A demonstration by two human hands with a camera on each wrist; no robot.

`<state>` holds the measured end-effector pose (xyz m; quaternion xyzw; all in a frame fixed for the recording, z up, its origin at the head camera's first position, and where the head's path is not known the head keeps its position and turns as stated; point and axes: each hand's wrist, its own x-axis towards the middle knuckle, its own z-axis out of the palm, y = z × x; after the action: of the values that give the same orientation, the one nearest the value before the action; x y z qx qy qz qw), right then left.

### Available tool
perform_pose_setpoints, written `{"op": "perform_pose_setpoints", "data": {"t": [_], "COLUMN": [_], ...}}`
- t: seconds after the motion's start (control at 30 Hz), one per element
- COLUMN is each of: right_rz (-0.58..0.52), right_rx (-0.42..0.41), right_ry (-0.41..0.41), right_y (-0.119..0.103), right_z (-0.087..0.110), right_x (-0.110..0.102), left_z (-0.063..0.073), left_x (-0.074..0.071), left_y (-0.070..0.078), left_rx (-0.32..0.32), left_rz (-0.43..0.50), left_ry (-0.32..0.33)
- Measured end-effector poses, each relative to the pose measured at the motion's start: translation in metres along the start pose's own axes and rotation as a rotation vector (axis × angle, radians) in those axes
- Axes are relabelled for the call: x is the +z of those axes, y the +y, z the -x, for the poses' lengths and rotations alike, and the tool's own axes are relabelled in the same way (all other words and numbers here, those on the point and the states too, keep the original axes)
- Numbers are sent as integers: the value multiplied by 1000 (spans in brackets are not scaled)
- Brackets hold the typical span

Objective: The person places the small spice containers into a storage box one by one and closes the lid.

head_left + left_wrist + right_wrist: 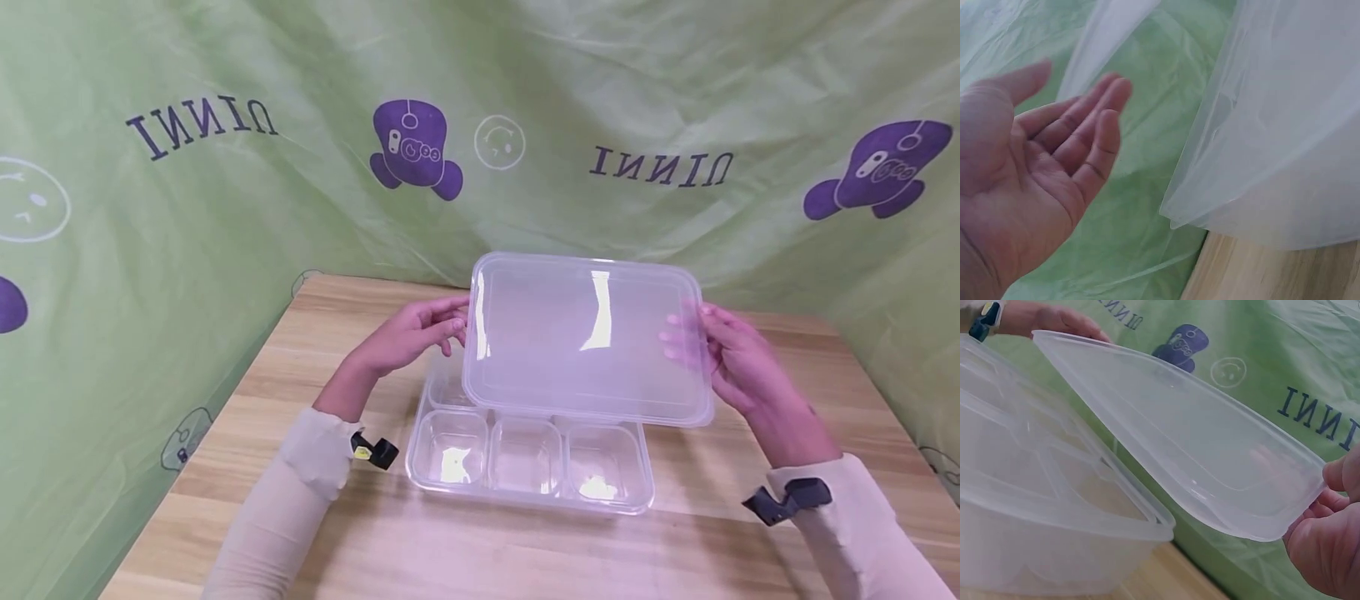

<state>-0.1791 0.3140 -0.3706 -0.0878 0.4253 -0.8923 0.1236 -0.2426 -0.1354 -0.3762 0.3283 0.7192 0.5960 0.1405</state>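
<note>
A translucent rectangular plastic lid [540, 333] is held up, tilted, above a clear compartment container [525, 492] on the table. My right hand [750, 358] pinches the lid's right edge, with its fingers showing through the plastic behind it. The same grip appears in the right wrist view, where the thumb and fingers [1319, 550] hold the lid's corner. Beside the lid's left edge is my left hand [408, 333]; in the left wrist view its fingers [1100, 150] are loosely bent with nothing between them. The lid hides the container's far compartments in the head view.
The container stands on a wood-grain table [360, 533]. Green cloth [315, 192] with purple cartoon prints hangs behind the table and along its sides. Each wrist carries a small dark camera [787, 500].
</note>
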Motion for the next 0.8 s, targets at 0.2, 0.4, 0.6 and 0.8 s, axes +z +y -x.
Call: {"op": "perform_pose_setpoints", "data": {"t": [0.2, 0.4, 0.6, 0.8], "right_rz": [-27, -62, -69, 4], "right_rx": [-15, -33, -45, -89], "right_ry": [14, -13, -38, -89], "right_y": [7, 12, 12, 15], "right_z": [-5, -7, -5, -6], "right_x": [8, 13, 13, 17], "left_z": [2, 5, 9, 15], "left_x": [-6, -11, -13, -18], "left_y": [-3, -5, 2, 6], "left_rx": [4, 14, 31, 53], "left_rz": [161, 144, 48, 26], "left_ry": [70, 81, 74, 117]}}
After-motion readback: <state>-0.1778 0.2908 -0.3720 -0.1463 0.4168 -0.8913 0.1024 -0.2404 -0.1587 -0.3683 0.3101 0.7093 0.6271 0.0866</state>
